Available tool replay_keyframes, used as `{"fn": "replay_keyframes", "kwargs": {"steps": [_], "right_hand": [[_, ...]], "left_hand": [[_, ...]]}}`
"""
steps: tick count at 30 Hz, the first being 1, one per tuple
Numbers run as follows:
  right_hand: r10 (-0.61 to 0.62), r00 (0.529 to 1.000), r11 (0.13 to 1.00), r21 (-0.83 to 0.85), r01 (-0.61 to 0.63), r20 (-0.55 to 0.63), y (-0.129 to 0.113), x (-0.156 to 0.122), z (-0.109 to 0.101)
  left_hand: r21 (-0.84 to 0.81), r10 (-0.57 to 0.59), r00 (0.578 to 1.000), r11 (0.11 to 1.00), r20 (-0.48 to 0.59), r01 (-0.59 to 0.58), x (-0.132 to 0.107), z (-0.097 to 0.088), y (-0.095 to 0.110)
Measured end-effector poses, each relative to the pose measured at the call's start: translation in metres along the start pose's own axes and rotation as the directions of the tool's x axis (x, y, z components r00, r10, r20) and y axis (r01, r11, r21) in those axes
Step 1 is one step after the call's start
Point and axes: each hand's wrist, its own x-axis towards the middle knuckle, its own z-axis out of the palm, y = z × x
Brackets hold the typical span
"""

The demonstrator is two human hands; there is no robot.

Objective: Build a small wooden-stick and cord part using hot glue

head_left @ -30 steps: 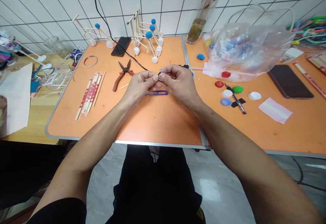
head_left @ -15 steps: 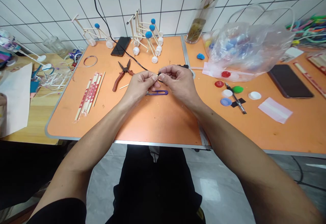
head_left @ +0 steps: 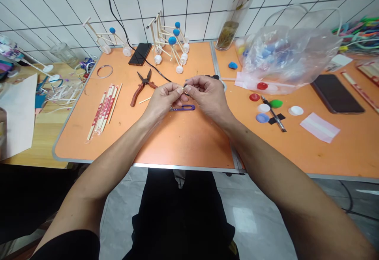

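Over the middle of the orange table, my left hand (head_left: pixel 165 99) and my right hand (head_left: pixel 207 94) meet fingertip to fingertip. Both are closed in a pinch around something tiny, with a pale bit and a dark bit showing; its kind is hidden by the fingers. Purple-handled thread snips (head_left: pixel 185 107) lie just below the fingertips, partly covered by my left hand. Left of that hand rest red-handled pliers (head_left: pixel 143 86) with jaws spread, and a short pale stick (head_left: pixel 145 100). A black cable (head_left: pixel 158 70) runs down from the wall and passes behind my hands.
Stick frames with blue balls and white wheels (head_left: pixel 172 41) stand at the back, near a phone (head_left: pixel 140 54). Wrapped chopsticks (head_left: pixel 103 110) lie left. Rightward are bottle caps (head_left: pixel 262 118), a pen (head_left: pixel 274 114), a plastic bag (head_left: pixel 287 58), another phone (head_left: pixel 337 93) and a tall glass bottle (head_left: pixel 229 31).
Barely anything differs. My hands stay together in the same place, with only a slight shift at the fingertips, where a little more of the pale bit shows.
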Motion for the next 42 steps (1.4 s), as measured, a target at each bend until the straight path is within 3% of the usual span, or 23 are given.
{"fn": "replay_keyframes", "kwargs": {"steps": [12,28,42], "right_hand": [[0.011,1.000,0.994,0.108,-0.013,0.025,-0.004,-0.004,0.006],[0.076,0.997,0.989,0.129,-0.075,-0.009,-0.002,-0.003,0.003],[0.032,0.999,0.998,0.058,-0.031,-0.019,0.001,-0.002,0.000]], "left_hand": [[0.087,0.193,0.981,0.978,0.000,-0.192,0.009,-0.005,-0.011],[0.097,0.159,0.987,0.983,-0.021,-0.156,0.006,-0.003,-0.008],[0.075,0.124,0.992,0.990,-0.013,-0.123,0.005,-0.003,-0.008]]}}
